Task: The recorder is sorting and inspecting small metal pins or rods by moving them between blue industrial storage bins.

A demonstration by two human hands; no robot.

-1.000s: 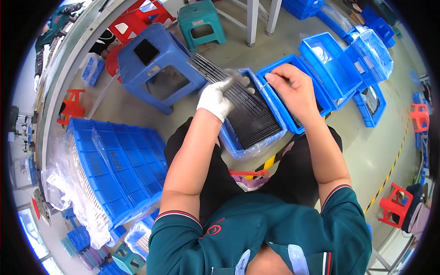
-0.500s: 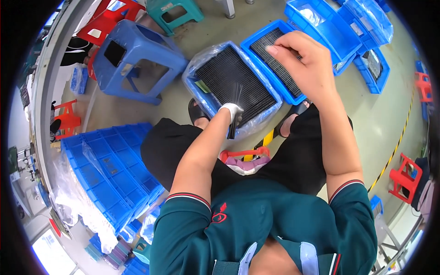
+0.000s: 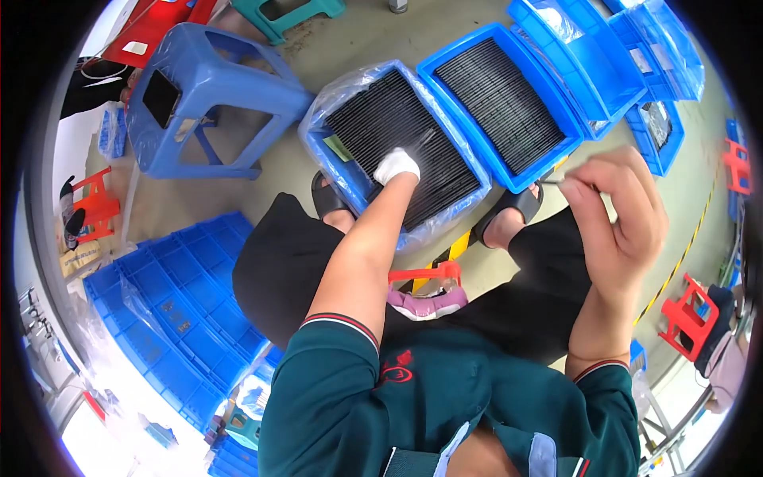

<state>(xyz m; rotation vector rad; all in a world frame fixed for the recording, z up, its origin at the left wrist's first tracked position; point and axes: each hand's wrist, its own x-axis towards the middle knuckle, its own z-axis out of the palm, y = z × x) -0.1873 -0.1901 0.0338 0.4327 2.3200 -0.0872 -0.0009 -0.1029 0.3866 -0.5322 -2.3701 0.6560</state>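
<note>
The gloved left hand (image 3: 396,166) reaches down, gripping black strips (image 3: 413,147) lying diagonally in the tray (image 3: 318,131), while the raised right hand (image 3: 616,211) pinches one strip (image 3: 550,182).

Grey concrete floor (image 3: 373,36) in even, bright light. Landmark: a blue plastic stool (image 3: 208,95) at upper left. Beyond it, a red stool (image 3: 163,28) and a teal stool (image 3: 294,12). Left of it, a small orange stool (image 3: 95,208). Below it, stacked blue compartment trays (image 3: 171,306) under clear film. Far to its right, a yellow floor line (image 3: 675,266) and another red stool (image 3: 685,318).
</note>
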